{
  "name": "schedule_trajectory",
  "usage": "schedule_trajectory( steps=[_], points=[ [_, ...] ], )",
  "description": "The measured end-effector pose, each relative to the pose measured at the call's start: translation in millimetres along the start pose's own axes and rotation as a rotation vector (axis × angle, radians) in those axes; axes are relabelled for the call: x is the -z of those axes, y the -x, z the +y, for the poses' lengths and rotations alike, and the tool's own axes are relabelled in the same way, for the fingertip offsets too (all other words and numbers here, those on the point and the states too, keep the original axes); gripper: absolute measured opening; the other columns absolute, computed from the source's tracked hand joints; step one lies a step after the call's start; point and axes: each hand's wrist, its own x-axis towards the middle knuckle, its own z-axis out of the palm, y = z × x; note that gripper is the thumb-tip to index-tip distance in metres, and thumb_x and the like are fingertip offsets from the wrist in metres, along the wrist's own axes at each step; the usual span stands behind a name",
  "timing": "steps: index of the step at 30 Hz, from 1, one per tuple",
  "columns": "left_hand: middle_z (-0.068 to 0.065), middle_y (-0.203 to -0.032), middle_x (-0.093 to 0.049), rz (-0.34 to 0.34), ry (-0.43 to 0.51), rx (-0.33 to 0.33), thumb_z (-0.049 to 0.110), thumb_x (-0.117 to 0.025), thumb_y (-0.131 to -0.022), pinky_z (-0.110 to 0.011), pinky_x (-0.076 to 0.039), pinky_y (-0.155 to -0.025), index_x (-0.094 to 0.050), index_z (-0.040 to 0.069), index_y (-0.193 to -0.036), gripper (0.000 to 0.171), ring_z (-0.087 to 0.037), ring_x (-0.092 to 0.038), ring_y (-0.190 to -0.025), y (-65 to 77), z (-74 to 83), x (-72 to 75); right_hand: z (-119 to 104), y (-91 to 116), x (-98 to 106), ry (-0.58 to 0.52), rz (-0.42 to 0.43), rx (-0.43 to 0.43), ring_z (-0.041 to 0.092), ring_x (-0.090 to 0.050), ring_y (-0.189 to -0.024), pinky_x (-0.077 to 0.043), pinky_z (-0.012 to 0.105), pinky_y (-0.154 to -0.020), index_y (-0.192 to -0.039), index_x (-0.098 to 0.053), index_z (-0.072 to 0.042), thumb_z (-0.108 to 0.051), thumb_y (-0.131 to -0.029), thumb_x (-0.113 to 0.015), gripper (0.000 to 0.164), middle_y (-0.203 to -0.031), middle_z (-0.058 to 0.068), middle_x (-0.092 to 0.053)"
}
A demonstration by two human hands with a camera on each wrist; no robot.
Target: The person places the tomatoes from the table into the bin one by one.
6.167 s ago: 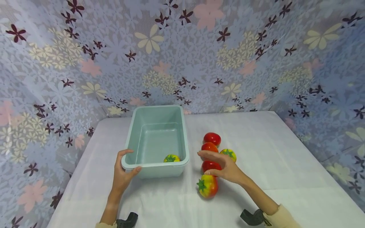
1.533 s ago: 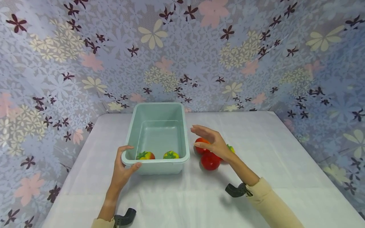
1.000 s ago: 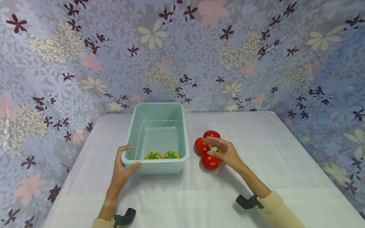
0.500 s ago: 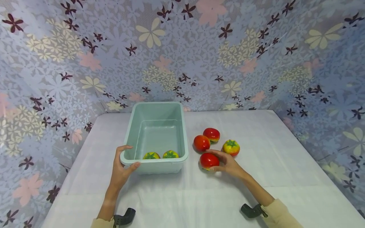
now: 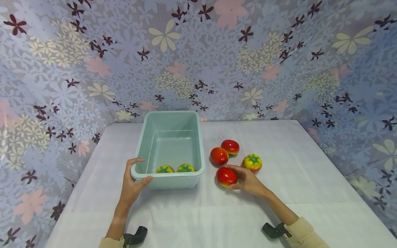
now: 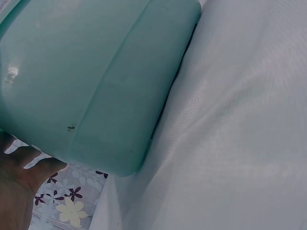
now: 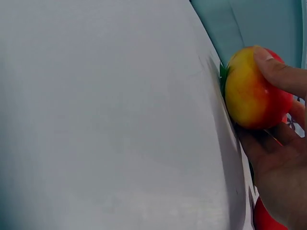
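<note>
My left hand (image 5: 131, 184) grips the near left corner of a pale green plastic tub (image 5: 173, 184), fingers over the rim and thumb along the front. Two yellow-topped tomatoes (image 5: 165, 169) with green star-shaped calyxes lie inside by the near wall. Right of the tub, my right hand (image 5: 249, 182) holds a red tomato (image 5: 226, 176) between thumb and fingers, low over the cloth. In the right wrist view, this tomato (image 7: 249, 96) shows its yellow side, with the thumb on top and its green calyx facing the cloth.
Beyond the held tomato lie two red tomatoes, one orange-red (image 5: 219, 156) and one darker (image 5: 230, 147). A yellow-red tomato (image 5: 252, 162) sits just behind my right hand. White cloth (image 5: 198, 220) covers the table, and a flowered curtain (image 5: 217, 62) hangs behind and at the sides.
The yellow-red tomato from the front of the group now lies in the tub as the second one there. My right hand has moved back from the tub's side and taken hold of the nearest red tomato.
</note>
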Motion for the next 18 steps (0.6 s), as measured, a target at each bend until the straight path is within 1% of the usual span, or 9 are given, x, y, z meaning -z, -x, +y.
schedule_trajectory(
  steps=[4,9,14,16,18],
  points=[
    [-0.011,-0.133,-0.043,-0.002,-0.007,0.011,-0.009,-0.07,-0.077,-0.016,-0.036,-0.095,-0.044,-0.002,-0.129,0.059,-0.009,-0.042,-0.126,0.0,-0.3,-0.1,0,-2,2,-0.008,0.002,-0.008,0.035,-0.044,-0.132,-0.04,0.016,-0.099,-0.141,-0.049,-0.008,-0.01,-0.077,-0.08,0.071,-0.142,0.013,-0.052],
    [-0.011,-0.134,-0.043,-0.003,-0.012,0.017,-0.008,-0.071,-0.077,-0.017,-0.037,-0.094,-0.043,-0.002,-0.13,0.06,-0.01,-0.042,-0.126,-0.6,-0.9,0.1,-7,-7,7,-0.053,0.009,-0.036,0.038,-0.044,-0.133,-0.042,0.016,-0.097,-0.142,-0.049,-0.01,-0.011,-0.08,-0.078,0.069,-0.144,0.013,-0.05],
    [-0.013,-0.135,-0.043,-0.007,-0.013,0.018,-0.008,-0.071,-0.077,-0.019,-0.037,-0.094,-0.043,-0.002,-0.13,0.06,-0.01,-0.041,-0.126,-0.7,-0.5,0.7,-18,-18,12,-0.076,0.026,-0.017,0.039,-0.048,-0.129,-0.047,0.025,-0.097,-0.143,-0.046,-0.007,-0.011,-0.082,-0.076,0.068,-0.146,0.017,-0.046],
    [-0.014,-0.136,-0.042,-0.009,-0.011,0.02,-0.008,-0.071,-0.077,-0.022,-0.037,-0.095,-0.043,-0.002,-0.13,0.06,-0.01,-0.041,-0.127,-0.4,-0.4,0.9,-25,-25,14,-0.083,0.034,-0.002,0.039,-0.049,-0.128,-0.048,0.029,-0.097,-0.144,-0.046,-0.006,-0.01,-0.082,-0.075,0.068,-0.147,0.019,-0.045],
    [-0.015,-0.136,-0.042,-0.009,-0.007,0.024,-0.008,-0.071,-0.077,-0.026,-0.035,-0.096,-0.043,-0.002,-0.13,0.06,-0.009,-0.039,-0.128,-0.1,-0.3,1.0,-32,-31,17,-0.093,0.042,0.007,0.037,-0.05,-0.128,-0.049,0.03,-0.097,-0.144,-0.046,-0.007,-0.01,-0.083,-0.075,0.068,-0.147,0.019,-0.045]
  ],
)
